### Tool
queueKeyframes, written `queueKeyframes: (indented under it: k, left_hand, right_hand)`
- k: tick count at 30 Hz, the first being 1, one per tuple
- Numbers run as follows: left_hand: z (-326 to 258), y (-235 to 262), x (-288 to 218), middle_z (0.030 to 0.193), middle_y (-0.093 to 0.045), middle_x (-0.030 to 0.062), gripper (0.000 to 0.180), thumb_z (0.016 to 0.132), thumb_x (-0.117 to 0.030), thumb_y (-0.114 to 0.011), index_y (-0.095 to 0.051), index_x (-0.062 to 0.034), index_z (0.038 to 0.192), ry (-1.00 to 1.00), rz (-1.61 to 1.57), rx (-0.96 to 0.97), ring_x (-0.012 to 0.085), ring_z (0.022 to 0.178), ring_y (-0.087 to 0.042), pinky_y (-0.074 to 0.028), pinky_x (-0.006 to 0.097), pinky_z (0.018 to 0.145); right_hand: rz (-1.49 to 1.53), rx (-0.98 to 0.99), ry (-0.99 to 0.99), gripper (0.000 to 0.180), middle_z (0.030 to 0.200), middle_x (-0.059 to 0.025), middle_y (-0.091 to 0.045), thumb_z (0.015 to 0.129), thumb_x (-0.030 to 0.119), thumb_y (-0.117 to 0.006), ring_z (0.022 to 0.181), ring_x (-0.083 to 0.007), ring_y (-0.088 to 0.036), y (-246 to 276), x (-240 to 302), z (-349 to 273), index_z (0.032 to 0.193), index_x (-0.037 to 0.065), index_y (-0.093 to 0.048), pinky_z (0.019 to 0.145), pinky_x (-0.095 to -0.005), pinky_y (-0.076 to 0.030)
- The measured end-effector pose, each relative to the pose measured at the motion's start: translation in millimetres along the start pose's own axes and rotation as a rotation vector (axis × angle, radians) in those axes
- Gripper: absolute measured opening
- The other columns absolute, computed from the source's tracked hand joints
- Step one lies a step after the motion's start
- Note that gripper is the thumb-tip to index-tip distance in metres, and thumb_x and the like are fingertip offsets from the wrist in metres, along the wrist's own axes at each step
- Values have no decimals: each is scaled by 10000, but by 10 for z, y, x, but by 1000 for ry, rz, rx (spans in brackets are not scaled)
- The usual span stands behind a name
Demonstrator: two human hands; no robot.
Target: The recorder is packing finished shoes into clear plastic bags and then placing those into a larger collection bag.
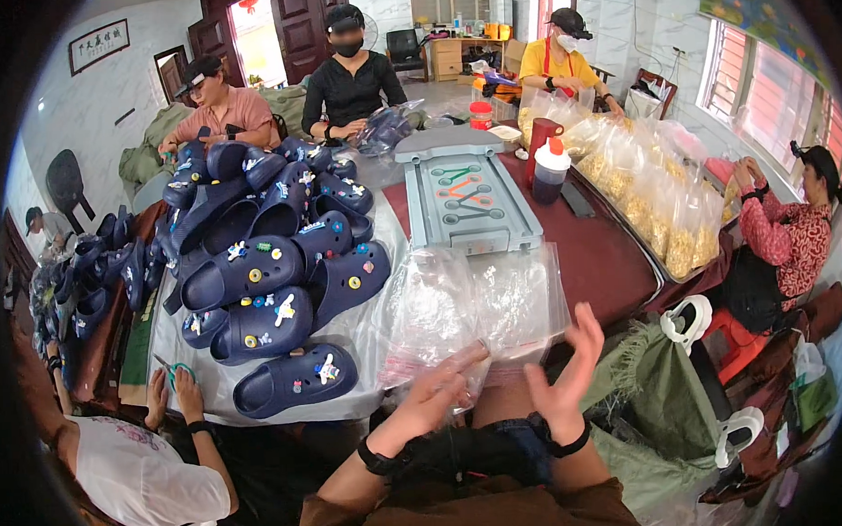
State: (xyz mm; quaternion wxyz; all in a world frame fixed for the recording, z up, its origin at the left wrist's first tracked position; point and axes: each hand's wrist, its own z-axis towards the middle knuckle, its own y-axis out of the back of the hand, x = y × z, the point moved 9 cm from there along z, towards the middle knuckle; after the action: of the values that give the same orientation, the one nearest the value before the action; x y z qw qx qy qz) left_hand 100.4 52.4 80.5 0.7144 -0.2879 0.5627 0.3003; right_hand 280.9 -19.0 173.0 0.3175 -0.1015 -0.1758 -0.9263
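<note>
At the near table edge my left hand point(424, 407) pinches a clear plastic bag point(469, 388), which hangs partly hidden below its fingers. To its right my right hand point(566, 378) is raised with fingers spread and nothing in it. Just beyond both hands lie flat stacks of clear zip bags point(432, 304) with pinkish edges. A heap of navy clogs point(259, 273) with colourful charms rises to the left. The closest navy clog point(286, 386) rests on the pale table cover, left of my left hand.
Behind the bags stands a grey plastic case point(474, 201). A dark-filled bottle point(550, 173) and a tray of filled clear bags point(656, 208) are at the right. A green woven sack point(652, 385) is beside me. A co-worker at lower left holds scissors point(172, 369); others sit around the table.
</note>
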Motion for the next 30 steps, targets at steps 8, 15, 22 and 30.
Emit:
queueKeyframes:
  k: [8,15,22,30]
  left_hand:
    - [124,-14,-617,1643,-209,288,448,1044,-453,-510,-478,-387,1486,-179,-745,75,71,595,-414,-440,247,584]
    - [269,761,196,1576,-420,159,632,1071,-436,-473,-282,-152,1601,-63,-466,-383,108,844,-534,-507,326,853]
    - [167,1231,688,1499,-486,172,684,1050,-526,-483,-293,-163,1597,60,-433,-555,121,838,-523,-473,290,823]
    - [209,1403,823,1432,-520,155,678,1034,-554,-502,-318,-207,1586,15,-485,-674,136,833,-506,-460,319,833]
  right_hand:
    - [1172,314,-1033,887,1487,-183,-471,985,481,-612,1399,-270,-438,-802,-871,-890,1565,-77,-239,1166,-380,-319]
    - [821,529,-860,275,1123,-78,-678,989,40,-591,823,-148,-683,-873,-755,-457,1261,22,-627,779,-266,-544]
    - [859,473,-942,332,1184,-73,-649,1024,212,-598,1061,-183,-640,-1249,-1255,-353,1298,24,-604,950,-332,-515]
    - [1032,795,-1154,417,1070,-101,-708,996,203,-637,1034,-217,-690,-1543,-1014,-839,1343,-20,-583,888,-325,-529]
